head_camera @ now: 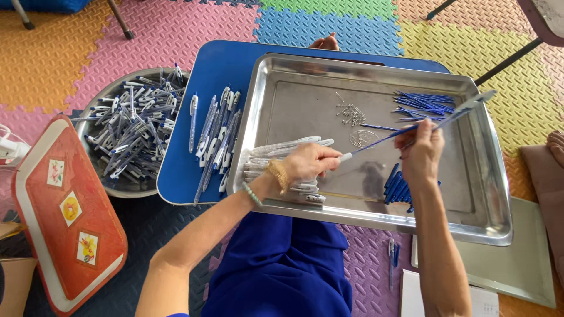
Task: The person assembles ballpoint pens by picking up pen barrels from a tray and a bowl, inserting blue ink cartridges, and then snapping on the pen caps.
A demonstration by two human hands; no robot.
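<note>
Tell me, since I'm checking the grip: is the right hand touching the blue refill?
Touching. The head view shows the right hand pinching the blue refill, whose other end meets the left hand.

small silver metal parts [351, 113] at the steel tray's twelve o'clock: too small to identify. red rounded board [67, 220], nine o'clock: cut by bottom edge. left hand [305, 164] hides part of the clear pen barrels [276, 154].
</note>
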